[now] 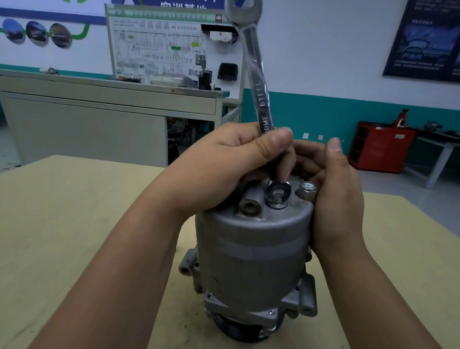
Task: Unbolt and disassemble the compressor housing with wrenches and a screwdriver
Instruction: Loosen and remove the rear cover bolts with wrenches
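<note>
A: Worktop (55, 244)?
B: Light wood. The compressor housing (253, 257) stands upright on it at centre, dark end down
A: Hands?
B: Left hand (224, 168) grips the wrench (254, 67) low on its shank, thumb pressed on top. Right hand (336, 198) is curled round the housing's top edge on the right side, thumb up
A: Wrench pose?
B: Near upright, open end high, ring end down over a bolt (277, 198) on the housing's top face
A: Anything else up there?
B: Hex plug (307, 190) just right of the bolt, beside the right hand; round boss (249, 207) just left of it
</note>
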